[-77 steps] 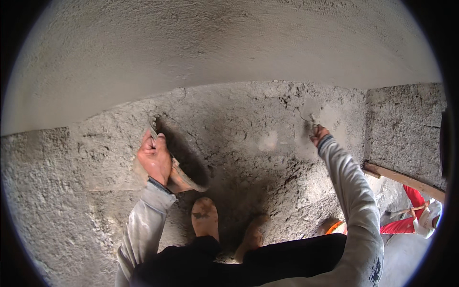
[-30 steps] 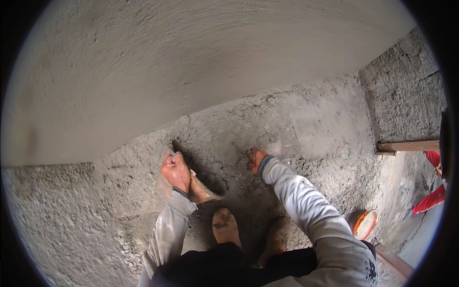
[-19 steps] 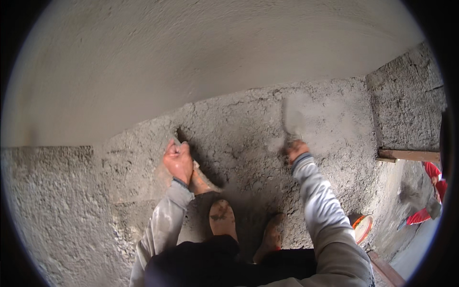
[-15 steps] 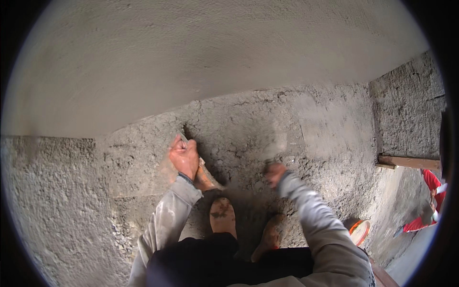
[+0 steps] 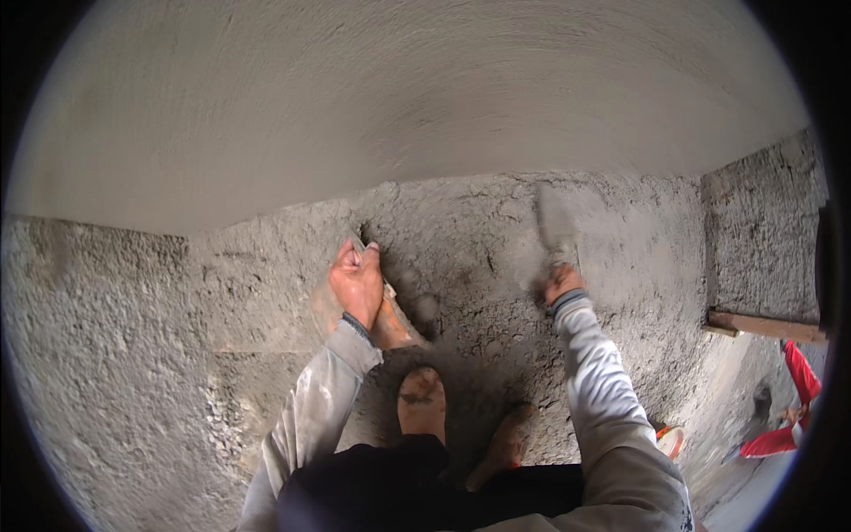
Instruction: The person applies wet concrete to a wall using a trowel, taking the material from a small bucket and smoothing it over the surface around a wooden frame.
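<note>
My left hand [image 5: 355,279] grips the upper edge of a mortar-caked orange curved board or pan [image 5: 398,325], held above rough, lumpy grey mortar [image 5: 470,257] with a dark shadow beside it. My right hand [image 5: 560,284] is closed on the handle of a trowel, whose blurred grey blade [image 5: 554,217] is over a smoother patch [image 5: 634,239] right of centre. Beyond both hands rises a smooth, curving plastered surface [image 5: 417,89]. My boots [image 5: 421,408] stand below, between my forearms.
A rough concrete block face [image 5: 762,226] with a wooden batten [image 5: 762,324] along its lower edge is at the right. Below it a co-worker in red trousers [image 5: 802,372] is partly visible. A round orange-rimmed container [image 5: 669,441] sits behind my right forearm.
My right hand has swung back and forth with the trowel, now higher and further right than half a second ago. My left hand has shifted slightly right and up, still gripping the same thing.
</note>
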`<state>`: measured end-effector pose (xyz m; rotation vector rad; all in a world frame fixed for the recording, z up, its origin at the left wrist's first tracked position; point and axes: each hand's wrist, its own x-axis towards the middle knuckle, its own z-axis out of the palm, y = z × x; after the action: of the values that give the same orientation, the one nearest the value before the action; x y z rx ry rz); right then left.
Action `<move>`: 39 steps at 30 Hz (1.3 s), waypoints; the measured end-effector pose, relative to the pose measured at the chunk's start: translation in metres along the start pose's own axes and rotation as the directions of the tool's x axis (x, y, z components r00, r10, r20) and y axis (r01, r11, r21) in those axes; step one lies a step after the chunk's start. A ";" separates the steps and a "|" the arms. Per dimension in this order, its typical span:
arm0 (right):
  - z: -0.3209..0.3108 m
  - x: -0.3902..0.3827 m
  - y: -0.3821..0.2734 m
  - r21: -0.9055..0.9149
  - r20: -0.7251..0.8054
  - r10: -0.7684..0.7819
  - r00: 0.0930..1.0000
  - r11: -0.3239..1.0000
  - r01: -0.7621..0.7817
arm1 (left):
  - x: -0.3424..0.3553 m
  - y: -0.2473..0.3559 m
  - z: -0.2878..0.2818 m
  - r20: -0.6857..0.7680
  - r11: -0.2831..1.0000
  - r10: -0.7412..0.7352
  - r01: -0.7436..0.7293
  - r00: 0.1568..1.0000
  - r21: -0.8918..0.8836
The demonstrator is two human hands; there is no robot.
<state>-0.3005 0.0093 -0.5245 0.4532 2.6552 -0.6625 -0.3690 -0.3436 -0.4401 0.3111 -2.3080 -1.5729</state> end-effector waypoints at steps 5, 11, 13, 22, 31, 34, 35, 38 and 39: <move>0.020 0.018 -0.057 -0.094 0.367 -0.364 0.856 0.901 0.423 | 0.000 -0.007 0.003 0.011 0.988 -0.046 0.044 0.999 0.145; 0.047 -0.031 -0.127 -0.020 0.424 -0.421 0.802 0.881 0.473 | -0.004 -0.004 0.012 -0.008 0.974 -0.120 0.120 0.993 0.192; 0.026 -0.066 -0.163 0.056 0.383 -0.522 0.762 0.837 0.545 | -0.003 -0.001 0.001 0.011 0.974 -0.202 0.200 0.979 0.108; 0.073 -0.035 -0.019 0.183 0.303 -0.343 0.889 0.937 0.299 | 0.002 0.024 0.008 0.058 0.920 -0.188 0.156 0.980 0.360; 0.060 -0.109 -0.155 0.197 0.350 -0.319 0.881 0.944 0.264 | -0.016 0.015 -0.059 0.100 0.945 -0.325 0.319 0.940 0.068; 0.030 -0.139 -0.202 0.163 0.478 -0.229 0.848 0.972 0.171 | -0.023 0.023 -0.110 0.072 0.954 -0.286 0.291 0.956 -0.067; 0.035 -0.151 -0.213 0.067 0.479 -0.226 0.849 0.973 0.221 | -0.029 0.018 -0.131 0.049 0.954 -0.285 0.289 0.957 -0.085; 0.046 -0.192 -0.247 -0.043 0.332 -0.414 0.848 0.891 0.452 | -0.056 -0.010 -0.232 0.061 0.821 -0.571 0.568 0.818 0.063; 0.049 -0.197 -0.256 0.081 0.361 -0.367 0.857 0.928 0.363 | -0.056 -0.011 -0.236 0.021 0.732 -0.679 0.675 0.734 0.087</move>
<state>-0.2128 -0.2728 -0.3844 -0.1761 2.3837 -0.7827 -0.2262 -0.5301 -0.3796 1.2793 -2.4334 -1.8007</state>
